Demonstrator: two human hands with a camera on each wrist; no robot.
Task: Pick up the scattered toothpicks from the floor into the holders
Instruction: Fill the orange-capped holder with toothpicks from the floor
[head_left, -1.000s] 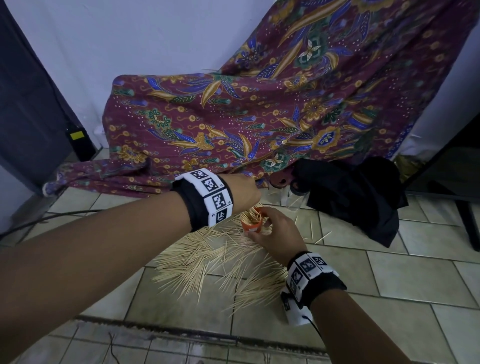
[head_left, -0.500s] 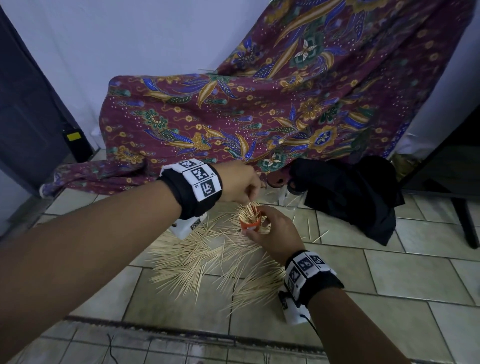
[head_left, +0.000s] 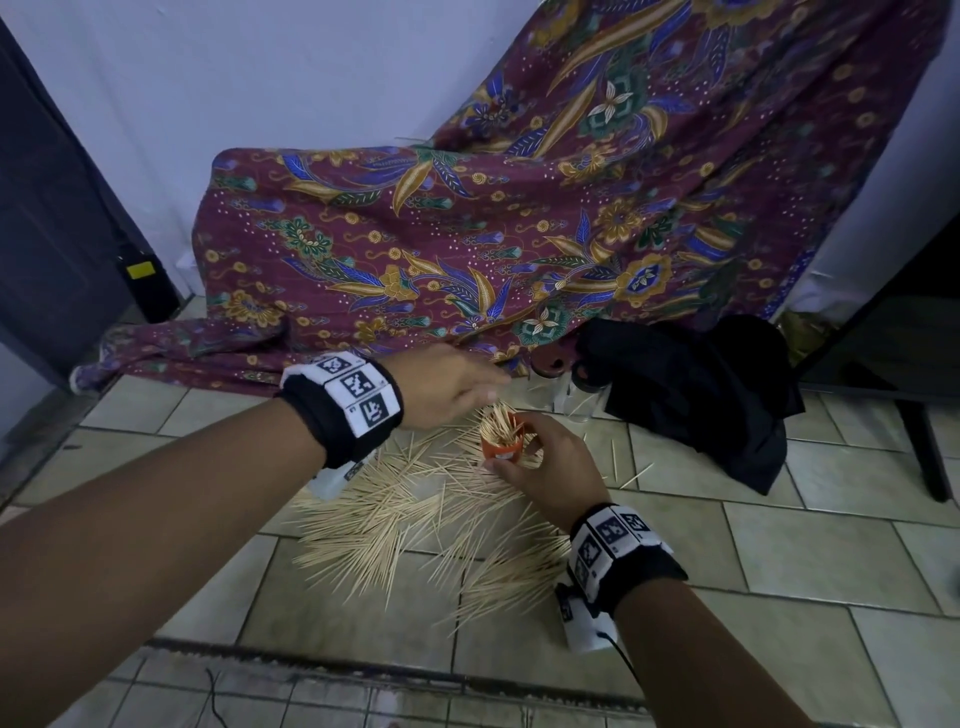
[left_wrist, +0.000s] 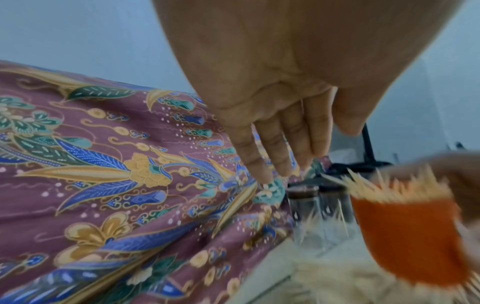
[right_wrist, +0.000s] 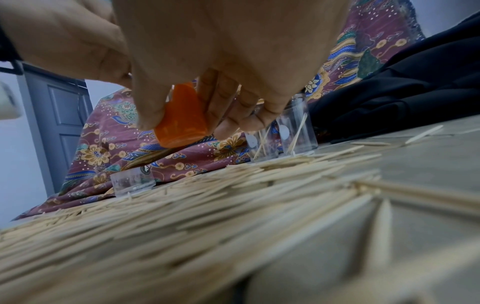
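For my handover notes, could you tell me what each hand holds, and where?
Right hand grips the orange toothpick holder round its side wall; left hand holds nothing.

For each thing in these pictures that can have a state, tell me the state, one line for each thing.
left hand: open, fingers straight, holding nothing, above the holder.
right hand: grips the orange holder.
orange holder: lifted off the floor, tilted, packed with toothpicks.
scattered toothpicks: lying in a heap on the tiled floor.
two clear holders: upright on the floor, few toothpicks inside.
clear lid: on the floor, apart.
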